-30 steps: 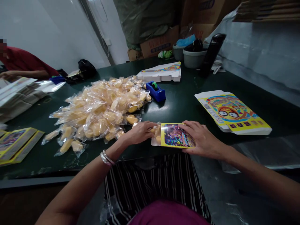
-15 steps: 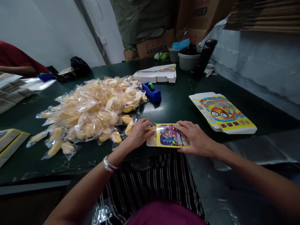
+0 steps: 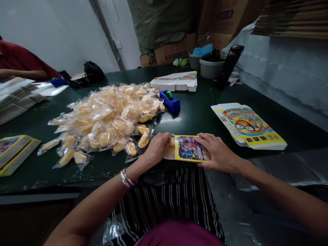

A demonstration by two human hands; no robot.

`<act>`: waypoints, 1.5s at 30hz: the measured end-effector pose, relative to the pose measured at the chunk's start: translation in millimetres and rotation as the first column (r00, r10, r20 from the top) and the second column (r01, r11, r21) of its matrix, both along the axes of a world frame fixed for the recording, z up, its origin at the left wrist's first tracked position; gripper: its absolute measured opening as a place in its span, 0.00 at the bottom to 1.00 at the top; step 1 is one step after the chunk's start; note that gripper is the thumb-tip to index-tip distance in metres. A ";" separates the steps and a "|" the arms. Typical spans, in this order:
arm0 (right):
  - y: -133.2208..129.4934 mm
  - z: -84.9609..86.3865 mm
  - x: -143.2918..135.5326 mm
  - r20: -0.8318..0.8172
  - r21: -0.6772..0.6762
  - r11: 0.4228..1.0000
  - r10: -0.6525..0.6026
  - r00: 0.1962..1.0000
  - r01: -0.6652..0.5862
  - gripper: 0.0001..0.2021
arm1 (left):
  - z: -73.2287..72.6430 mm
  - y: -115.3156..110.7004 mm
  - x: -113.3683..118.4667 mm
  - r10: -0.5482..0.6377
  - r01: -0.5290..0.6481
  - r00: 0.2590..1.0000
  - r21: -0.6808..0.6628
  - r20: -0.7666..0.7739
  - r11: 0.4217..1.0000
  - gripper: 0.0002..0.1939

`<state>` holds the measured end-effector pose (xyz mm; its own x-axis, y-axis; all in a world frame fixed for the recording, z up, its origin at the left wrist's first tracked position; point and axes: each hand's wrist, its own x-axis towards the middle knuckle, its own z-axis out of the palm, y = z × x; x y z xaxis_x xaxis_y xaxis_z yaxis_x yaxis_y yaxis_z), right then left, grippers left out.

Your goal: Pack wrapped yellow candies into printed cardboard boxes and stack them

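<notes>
Along the table's [image 3: 194, 112] near edge, the right hand [image 3: 217, 153] clasps a small yellow box [image 3: 191, 148] by its right end; the left hand [image 3: 157, 147] curls at the other, its grip hidden. The card seems light and crushable, best held by its long sides. Beyond lie wrapped pieces [image 3: 110, 116].

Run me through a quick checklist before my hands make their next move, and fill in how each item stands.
1. Right hand steadying the yellow box: ok, fingers over its top at the right end.
2. Left hand at the box's other end: ok, but exactly what its fingers grip, cannot tell.
3. Nothing sticking out of the left end: not ok, clear plastic shows there.
4. Wrapped pieces near: ok, piled beyond the left hand.
5. Tape dispenser apart from both hands: ok, on the table beyond the box.
</notes>
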<state>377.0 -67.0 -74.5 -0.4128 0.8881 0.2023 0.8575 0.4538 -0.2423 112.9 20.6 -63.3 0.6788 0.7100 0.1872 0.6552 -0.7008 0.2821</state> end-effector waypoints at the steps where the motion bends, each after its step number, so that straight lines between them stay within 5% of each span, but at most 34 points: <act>1: -0.1 -0.3 0.2 -0.003 0.000 1.000 -0.002 1.000 0.002 0.43 | 0.4 -2.3 -4.1 -0.021 0.021 1.000 0.005 0.000 1.000 0.13; 8: 0.6 -3.6 0.1 0.004 0.005 1.000 -0.009 1.000 0.009 0.43 | 15.5 -15.9 -35.7 -0.161 0.163 0.973 0.000 -0.163 0.987 0.13; 19: 1.9 -0.9 1.6 0.009 0.019 1.000 -0.024 1.000 0.024 0.41 | 6.2 -15.9 5.5 -0.172 0.176 0.984 -0.160 0.039 0.971 0.21; 23: 2.9 -7.0 5.2 -0.005 0.044 0.999 -0.022 1.000 0.022 0.40 | 11.3 -15.4 -25.3 0.110 -0.099 0.986 -0.095 0.124 0.991 0.15; 26: 4.0 -10.1 6.7 -0.005 0.032 0.999 -0.011 1.000 0.011 0.41 | 14.4 -11.9 -54.9 0.317 -0.324 0.941 0.040 0.117 0.945 0.09; 30: 4.5 -8.1 5.7 0.003 0.001 0.999 -0.039 0.999 0.039 0.42 | 17.1 -9.1 -68.2 0.335 -0.340 0.940 0.097 0.068 0.935 0.05; 34: 4.0 -3.4 3.4 0.015 -0.024 0.999 -0.041 0.999 0.041 0.43 | 24.6 -14.5 -55.1 0.270 -0.285 0.952 0.094 0.142 0.954 0.07; 39: 2.7 0.5 1.7 0.009 -0.005 0.999 -0.041 0.999 0.041 0.42 | 25.3 -15.5 -24.5 0.087 -0.039 0.975 -0.232 0.205 0.972 0.09; 45: 1.8 1.8 -3.0 -0.015 0.063 0.998 -0.019 1.000 0.020 0.43 | 5.5 -4.6 18.1 0.189 -0.054 0.943 -0.435 0.273 0.899 0.07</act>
